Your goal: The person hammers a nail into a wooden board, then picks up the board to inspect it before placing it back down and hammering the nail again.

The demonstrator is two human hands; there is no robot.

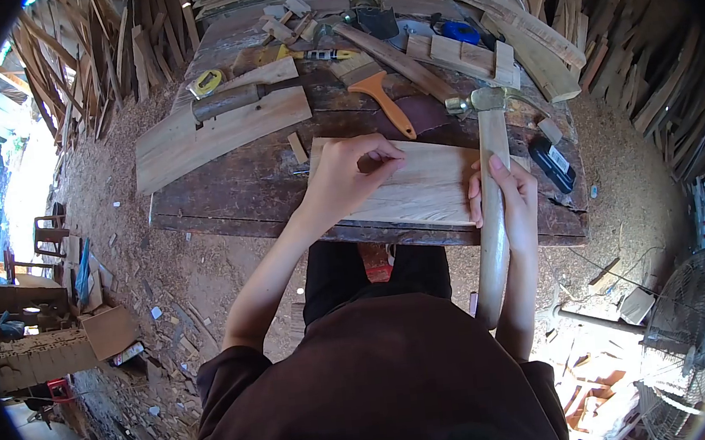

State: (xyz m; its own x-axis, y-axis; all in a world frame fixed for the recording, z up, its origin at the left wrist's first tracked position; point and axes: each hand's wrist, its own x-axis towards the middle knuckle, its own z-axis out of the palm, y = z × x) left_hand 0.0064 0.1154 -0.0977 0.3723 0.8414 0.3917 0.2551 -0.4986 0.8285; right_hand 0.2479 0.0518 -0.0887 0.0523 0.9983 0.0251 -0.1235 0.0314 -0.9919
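Note:
A pale wooden board [425,181] lies on the dark workbench [223,200] in front of me. My left hand [352,169] is over the board's left part, thumb and fingertips pinched together; whatever is between them is too small to make out. On the right, my right hand [507,196] holds a claw hammer [494,206] by its wooden handle, head up and away from me, beside the board's right end. An orange-handled brush [381,103] rests just beyond the board. A small wood block [297,147] lies left of my left hand.
Another board [225,135] with a wooden-handled tool is at the left. A yellow tape measure [206,83], a blue tape measure [461,33], and a black device [552,163] are on the bench. Wood strips lean behind; a fan [693,323] stands lower right.

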